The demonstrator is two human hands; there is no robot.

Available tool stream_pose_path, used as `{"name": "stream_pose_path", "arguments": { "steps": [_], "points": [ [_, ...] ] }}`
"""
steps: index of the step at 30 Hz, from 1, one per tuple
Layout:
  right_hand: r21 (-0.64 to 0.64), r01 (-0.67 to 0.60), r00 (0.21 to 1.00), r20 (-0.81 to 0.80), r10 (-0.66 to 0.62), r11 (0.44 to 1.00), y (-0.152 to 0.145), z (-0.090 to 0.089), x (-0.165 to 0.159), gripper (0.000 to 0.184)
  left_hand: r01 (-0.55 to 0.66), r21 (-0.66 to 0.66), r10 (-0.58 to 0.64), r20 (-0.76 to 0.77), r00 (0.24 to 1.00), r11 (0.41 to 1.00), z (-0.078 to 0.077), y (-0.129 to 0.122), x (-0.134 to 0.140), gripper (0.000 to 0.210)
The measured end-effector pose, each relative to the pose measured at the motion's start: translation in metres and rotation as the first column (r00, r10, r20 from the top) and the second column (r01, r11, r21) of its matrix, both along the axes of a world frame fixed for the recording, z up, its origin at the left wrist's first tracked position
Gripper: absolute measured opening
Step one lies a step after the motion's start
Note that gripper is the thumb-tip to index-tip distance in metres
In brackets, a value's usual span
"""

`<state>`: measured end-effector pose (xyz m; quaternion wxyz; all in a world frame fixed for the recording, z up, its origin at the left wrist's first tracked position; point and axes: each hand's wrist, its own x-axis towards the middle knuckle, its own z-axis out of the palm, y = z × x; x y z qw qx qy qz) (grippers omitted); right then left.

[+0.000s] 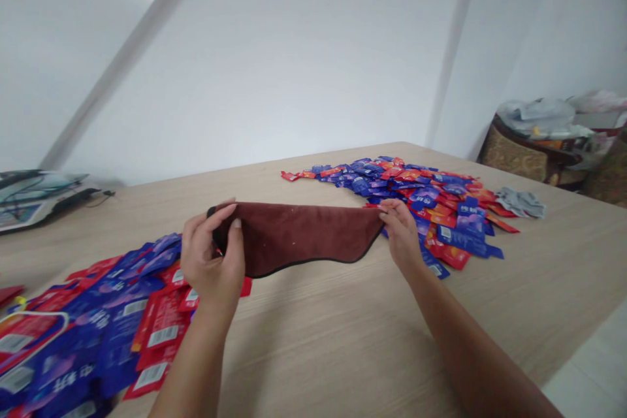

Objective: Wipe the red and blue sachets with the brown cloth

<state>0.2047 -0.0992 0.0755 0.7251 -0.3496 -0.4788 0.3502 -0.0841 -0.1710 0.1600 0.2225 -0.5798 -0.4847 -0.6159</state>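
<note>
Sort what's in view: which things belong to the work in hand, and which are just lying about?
In hand:
- brown cloth, held by left hand and right hand

Lying about, apparently:
- left packets
- right packets
- grey cloth
- chair

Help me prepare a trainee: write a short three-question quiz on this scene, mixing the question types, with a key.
1. Multiple choice. What is the main colour of the cloth piece held up over the table?
a) green
b) reddish brown
c) white

2. True or false: the right grip has hold of the cloth piece, while the left grip is clear of it.

3. Fill in: the packets in both piles are mainly blue and ____.

Key: 1. b; 2. false, both hold it, one at each end; 3. red.
</note>
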Motion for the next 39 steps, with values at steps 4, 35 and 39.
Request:
{"name": "stream_pose_path", "arguments": {
  "steps": [4,35,39],
  "points": [
    [-0.006,0.082,0.996,-0.029,-0.083,0.997,0.005,0.001,0.006,0.033,0.026,-0.183,-0.016,0.056,0.998,0.983,-0.002,0.008,-0.001,0.03],
    [-0.292,-0.285,0.23,0.904,0.361,0.913,-0.011,-0.054,-0.052,0.045,0.662,-0.628,-0.142,0.673,0.726,0.409,-0.151,0.079,0.028,0.051],
    [-0.282,-0.286,0.102,0.941,0.322,0.916,-0.016,-0.05,-0.049,0.049,0.672,-0.654,-0.216,0.642,0.736,0.347,-0.146,0.082,0.03,0.047]
  ]
}}
